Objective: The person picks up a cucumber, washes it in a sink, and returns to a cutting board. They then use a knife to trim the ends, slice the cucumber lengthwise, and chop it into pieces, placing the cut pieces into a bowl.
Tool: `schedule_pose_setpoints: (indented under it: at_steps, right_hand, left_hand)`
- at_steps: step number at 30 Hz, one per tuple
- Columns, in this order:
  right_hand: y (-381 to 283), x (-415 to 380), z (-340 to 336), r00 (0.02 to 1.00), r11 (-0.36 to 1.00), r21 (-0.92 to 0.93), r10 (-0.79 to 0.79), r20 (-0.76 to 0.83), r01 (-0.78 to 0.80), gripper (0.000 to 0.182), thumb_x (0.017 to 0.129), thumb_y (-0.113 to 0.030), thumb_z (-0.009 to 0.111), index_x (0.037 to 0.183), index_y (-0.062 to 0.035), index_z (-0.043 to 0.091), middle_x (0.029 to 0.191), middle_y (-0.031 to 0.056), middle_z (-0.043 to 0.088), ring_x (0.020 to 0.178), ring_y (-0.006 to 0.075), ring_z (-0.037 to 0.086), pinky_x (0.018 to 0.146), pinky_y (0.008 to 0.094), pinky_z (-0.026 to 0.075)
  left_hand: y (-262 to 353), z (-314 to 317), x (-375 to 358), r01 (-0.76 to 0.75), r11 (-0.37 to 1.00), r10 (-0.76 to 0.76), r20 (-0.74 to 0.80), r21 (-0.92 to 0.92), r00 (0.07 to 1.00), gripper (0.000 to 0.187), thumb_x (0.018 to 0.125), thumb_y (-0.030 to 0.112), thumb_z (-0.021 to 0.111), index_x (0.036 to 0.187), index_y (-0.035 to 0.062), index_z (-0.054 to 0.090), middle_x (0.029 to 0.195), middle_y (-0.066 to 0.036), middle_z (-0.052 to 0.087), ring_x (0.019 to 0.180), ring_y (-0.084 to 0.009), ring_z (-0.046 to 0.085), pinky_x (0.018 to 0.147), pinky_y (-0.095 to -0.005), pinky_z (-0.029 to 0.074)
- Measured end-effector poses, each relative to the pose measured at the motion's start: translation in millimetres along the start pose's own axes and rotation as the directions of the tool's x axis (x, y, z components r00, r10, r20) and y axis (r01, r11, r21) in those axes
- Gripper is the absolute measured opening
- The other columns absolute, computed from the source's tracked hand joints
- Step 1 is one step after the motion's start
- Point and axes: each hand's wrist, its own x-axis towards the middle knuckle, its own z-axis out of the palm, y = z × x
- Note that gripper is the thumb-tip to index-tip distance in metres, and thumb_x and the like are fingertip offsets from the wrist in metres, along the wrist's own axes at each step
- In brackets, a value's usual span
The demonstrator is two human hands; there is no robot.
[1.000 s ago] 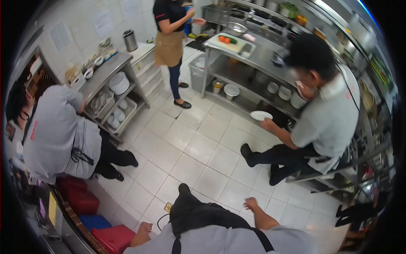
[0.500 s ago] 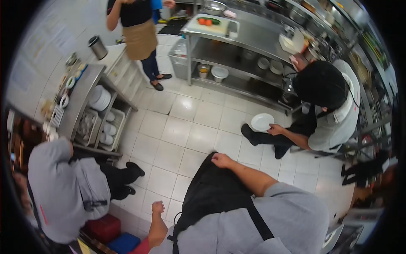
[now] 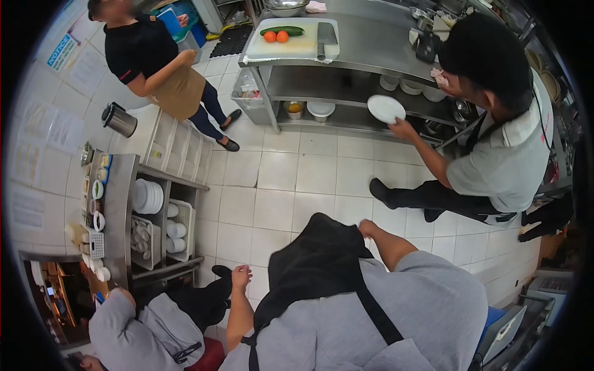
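Observation:
My left hand (image 3: 242,277) hangs at the left of my black apron (image 3: 318,260), apart from it. Its fingers are loosely bent and a little apart, with nothing seen in them. On the other side, my right hand (image 3: 369,228) is beside the apron's right edge, fingers curled in; no held thing shows. Both hands are over the tiled floor (image 3: 278,170). Ahead on the right, a person in a grey shirt and black cap (image 3: 482,55) holds a white plate (image 3: 386,110) in one hand and a pinkish cloth (image 3: 440,78) in the other.
A steel table (image 3: 371,37) ahead carries a cutting board (image 3: 253,49) with a cucumber (image 3: 288,30), tomatoes (image 3: 276,37) and a cleaver (image 3: 324,38). A person in a tan apron (image 3: 179,96) stands ahead left. Left, a counter (image 3: 120,204) holds dishes; another person (image 3: 151,328) is close by.
The view has shifted forward toward the steel table. My right hand has moved from the apron's front to its right side; my left is raised slightly. The co-worker's plate is higher, nearer the table.

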Motion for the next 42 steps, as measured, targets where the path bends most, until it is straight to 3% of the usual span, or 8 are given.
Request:
schedule_pose_setpoints:
  at_steps: [1,8,14,17,20,22,34,42]
  right_hand:
    - [-16.0,6.6,-17.3,0.957,0.939,0.325,0.188,-0.221,-0.109,0.039,0.078,-0.026,0.069,0.1,0.0062,0.074,0.107,0.0323,0.071,0.104,0.0451,0.07,0.093,0.0471,0.056]
    - [-95.2,68.2,-152.9,0.833,0.857,0.499,0.177,-0.524,0.131,0.032,0.09,-0.033,0.063,0.1,-0.0041,0.075,0.102,0.0209,0.074,0.101,0.0382,0.07,0.093,0.0442,0.055]
    - [-118.3,117.2,-176.7,0.894,0.903,0.428,0.222,-0.389,-0.038,0.037,0.091,-0.034,0.059,0.098,-0.0027,0.076,0.11,0.023,0.073,0.107,0.04,0.068,0.095,0.0468,0.055]
    - [-140.9,108.3,-183.3,0.9,0.906,0.394,0.295,-0.32,-0.157,0.039,0.091,-0.033,0.056,0.095,0.0001,0.077,0.095,0.0232,0.074,0.088,0.0377,0.073,0.085,0.0457,0.059]
    - [-171.7,107.5,-226.1,0.914,0.776,0.562,0.397,-0.08,-0.288,0.04,0.091,-0.032,0.054,0.089,0.0011,0.076,0.079,0.0188,0.074,0.069,0.0302,0.074,0.073,0.0431,0.061]
    - [-181.6,122.8,-229.9,0.86,0.847,0.505,0.374,-0.346,-0.166,0.038,0.091,-0.032,0.056,0.087,0.0008,0.075,0.079,0.0153,0.075,0.068,0.0266,0.073,0.068,0.0403,0.06]
    - [-290.6,130.5,-327.7,0.825,0.778,0.627,0.383,-0.415,-0.046,0.034,0.093,-0.037,0.066,0.111,-0.0081,0.073,0.112,0.0178,0.074,0.107,0.038,0.07,0.096,0.042,0.055]
    - [-262.1,105.8,-381.0,0.74,0.228,0.931,0.565,-0.365,0.285,0.021,0.098,-0.022,0.061,0.108,-0.0045,0.068,0.097,0.01,0.074,0.075,0.0171,0.069,0.063,0.0338,0.057]
  left_hand:
    - [8.7,-4.0,6.6,0.025,0.999,-0.025,-0.002,-0.026,1.0,0.033,0.098,0.028,0.066,0.121,0.0047,0.063,0.101,-0.012,0.074,0.081,-0.0218,0.072,0.065,-0.0374,0.055]
    - [47.4,-20.8,65.1,0.094,0.996,-0.094,0.087,0.006,0.992,0.035,0.097,0.03,0.066,0.121,0.0046,0.063,0.1,-0.013,0.073,0.081,-0.0246,0.071,0.068,-0.0417,0.055]
    - [88.1,-60.1,160.3,0.138,0.99,-0.141,0.149,0.034,0.979,0.033,0.096,0.028,0.065,0.119,0.0037,0.064,0.097,-0.014,0.073,0.076,-0.025,0.069,0.066,-0.0422,0.055]
    - [97.2,-100.4,233.8,-0.227,0.921,0.113,0.342,0.317,0.933,0.029,0.096,0.028,0.065,0.113,0.0041,0.066,0.09,-0.013,0.073,0.071,-0.0247,0.068,0.059,-0.0421,0.054]
    - [157.1,-127.2,276.9,0.119,0.991,-0.127,0.16,0.058,0.979,0.026,0.096,0.029,0.065,0.106,0.0045,0.068,0.086,-0.012,0.072,0.068,-0.0233,0.067,0.059,-0.0426,0.055]
    - [199.5,-154.5,310.4,0.066,0.99,-0.09,0.194,0.129,0.977,0.025,0.094,0.028,0.066,0.102,0.004,0.068,0.084,-0.011,0.071,0.066,-0.0218,0.067,0.056,-0.0417,0.054]
    - [393.3,-184.4,441.3,-0.335,0.929,0.296,0.232,0.155,0.927,0.03,0.097,0.03,0.064,0.101,0.0011,0.069,0.078,-0.009,0.071,0.061,-0.0167,0.066,0.05,-0.0327,0.053]
    - [365.3,-119.4,398.1,-0.293,0.88,0.081,0.489,0.374,0.869,0.028,0.091,0.027,0.07,0.102,0.0012,0.07,0.077,-0.01,0.071,0.061,-0.0185,0.067,0.05,-0.0329,0.052]
